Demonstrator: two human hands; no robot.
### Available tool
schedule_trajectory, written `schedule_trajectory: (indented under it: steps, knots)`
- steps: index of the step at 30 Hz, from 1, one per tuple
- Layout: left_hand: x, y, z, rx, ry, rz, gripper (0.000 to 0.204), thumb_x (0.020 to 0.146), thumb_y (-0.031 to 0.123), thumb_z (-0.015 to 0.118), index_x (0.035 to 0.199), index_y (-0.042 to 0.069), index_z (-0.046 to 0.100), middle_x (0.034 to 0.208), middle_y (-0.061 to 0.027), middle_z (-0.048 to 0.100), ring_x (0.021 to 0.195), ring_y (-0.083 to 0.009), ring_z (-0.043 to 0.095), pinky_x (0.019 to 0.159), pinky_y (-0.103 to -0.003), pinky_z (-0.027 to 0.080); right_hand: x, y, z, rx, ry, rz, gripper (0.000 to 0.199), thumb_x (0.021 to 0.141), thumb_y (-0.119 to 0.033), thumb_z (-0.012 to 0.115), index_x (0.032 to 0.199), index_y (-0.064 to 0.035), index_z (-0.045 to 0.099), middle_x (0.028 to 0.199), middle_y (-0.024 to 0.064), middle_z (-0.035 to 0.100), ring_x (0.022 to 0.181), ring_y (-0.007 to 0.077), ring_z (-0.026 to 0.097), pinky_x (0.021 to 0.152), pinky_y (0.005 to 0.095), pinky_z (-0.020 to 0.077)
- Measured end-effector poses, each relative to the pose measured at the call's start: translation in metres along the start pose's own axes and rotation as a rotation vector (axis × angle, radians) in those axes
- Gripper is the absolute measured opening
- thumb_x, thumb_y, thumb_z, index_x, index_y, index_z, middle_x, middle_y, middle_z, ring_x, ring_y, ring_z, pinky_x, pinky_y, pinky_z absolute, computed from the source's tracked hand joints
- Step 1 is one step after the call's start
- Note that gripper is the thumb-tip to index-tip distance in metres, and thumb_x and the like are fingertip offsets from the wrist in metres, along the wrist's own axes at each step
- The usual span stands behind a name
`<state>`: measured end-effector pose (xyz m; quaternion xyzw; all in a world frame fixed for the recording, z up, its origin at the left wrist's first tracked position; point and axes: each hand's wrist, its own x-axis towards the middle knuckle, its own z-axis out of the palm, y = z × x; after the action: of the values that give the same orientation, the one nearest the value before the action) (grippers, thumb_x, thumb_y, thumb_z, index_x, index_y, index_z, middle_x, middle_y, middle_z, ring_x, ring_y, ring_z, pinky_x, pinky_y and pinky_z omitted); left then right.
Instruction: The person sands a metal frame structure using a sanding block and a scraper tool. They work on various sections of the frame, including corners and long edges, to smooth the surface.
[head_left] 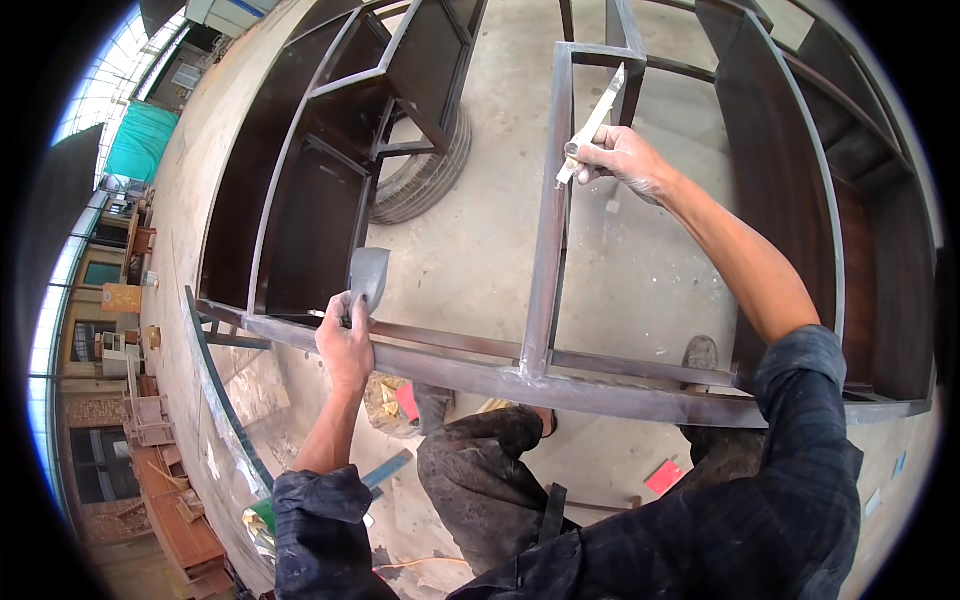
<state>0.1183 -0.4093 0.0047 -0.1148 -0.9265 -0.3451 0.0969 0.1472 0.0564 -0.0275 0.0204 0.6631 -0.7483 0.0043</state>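
My left hand (345, 340) grips a curved grey sheet (369, 275), perhaps sandpaper, at the near rail of a dark wooden cabinet frame (450, 368). A thin white stub pokes out by the fingers; its kind is unclear. My right hand (615, 160) is closed on a narrow pale blade-like tool (600, 105) with a pointed, darker tip. That tool slants over the upright middle bar (550, 235), its lower end against or just above the bar; I cannot tell which. Pale dust coats the right hand's fingers, and whitish marks show along the frame's edges.
A tyre (430, 175) lies on the floor behind the left compartment. Dark panels (780, 180) form the right side of the frame. Below are a red piece (664, 477), a blue strip (388, 468) and my knees close to the rail. Wooden furniture (175, 510) stands far left.
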Motion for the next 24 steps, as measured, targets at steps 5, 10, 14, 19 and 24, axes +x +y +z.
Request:
schedule_trajectory:
  steps: [5,10,14,19,24]
  knots:
    - [0.001,0.003,0.001,-0.003,0.010,0.017,0.017,0.098,0.013,0.066,0.106,-0.001,0.067,0.075,-0.0066,0.066,0.067,-0.0122,0.059,0.067,-0.029,0.049,0.002,0.002,-0.002,0.026,0.059,-0.002,0.025,0.097,-0.027,0.071,0.101,-0.0035,0.068,0.092,0.0034,0.071,0.078,0.0080,0.064,0.078,0.0262,0.0543]
    - [0.000,0.005,-0.001,0.002,-0.010,-0.014,0.017,0.098,0.014,0.066,0.106,-0.001,0.067,0.076,-0.0067,0.066,0.068,-0.0123,0.060,0.068,-0.030,0.050,-0.004,0.000,0.003,0.010,0.021,-0.005,0.027,0.097,-0.030,0.071,0.101,-0.0040,0.068,0.090,0.0025,0.070,0.077,0.0074,0.064,0.078,0.0260,0.0535]
    - [0.001,-0.002,0.002,-0.003,0.001,-0.002,0.018,0.098,0.014,0.066,0.106,-0.001,0.067,0.076,-0.0068,0.067,0.069,-0.0120,0.059,0.069,-0.030,0.050,-0.006,0.002,0.001,-0.001,0.015,-0.002,0.027,0.097,-0.030,0.070,0.102,-0.0045,0.067,0.091,0.0024,0.071,0.077,0.0070,0.064,0.076,0.0254,0.0523]
    - [0.001,0.002,0.003,-0.006,0.001,-0.001,0.018,0.098,0.014,0.066,0.106,-0.002,0.068,0.077,-0.0071,0.067,0.069,-0.0119,0.059,0.069,-0.029,0.049,-0.002,0.008,0.000,0.039,0.087,-0.037,0.025,0.098,-0.030,0.070,0.100,-0.0055,0.068,0.089,0.0012,0.071,0.075,0.0063,0.063,0.073,0.0238,0.0496]
    - [0.000,0.004,0.000,-0.012,-0.005,-0.018,0.018,0.097,0.013,0.066,0.106,-0.002,0.067,0.077,-0.0076,0.068,0.069,-0.0120,0.059,0.069,-0.029,0.049,-0.005,0.007,0.004,-0.004,0.012,-0.017,0.026,0.098,-0.029,0.070,0.104,-0.0036,0.068,0.090,0.0021,0.070,0.078,0.0075,0.063,0.077,0.0259,0.0519]
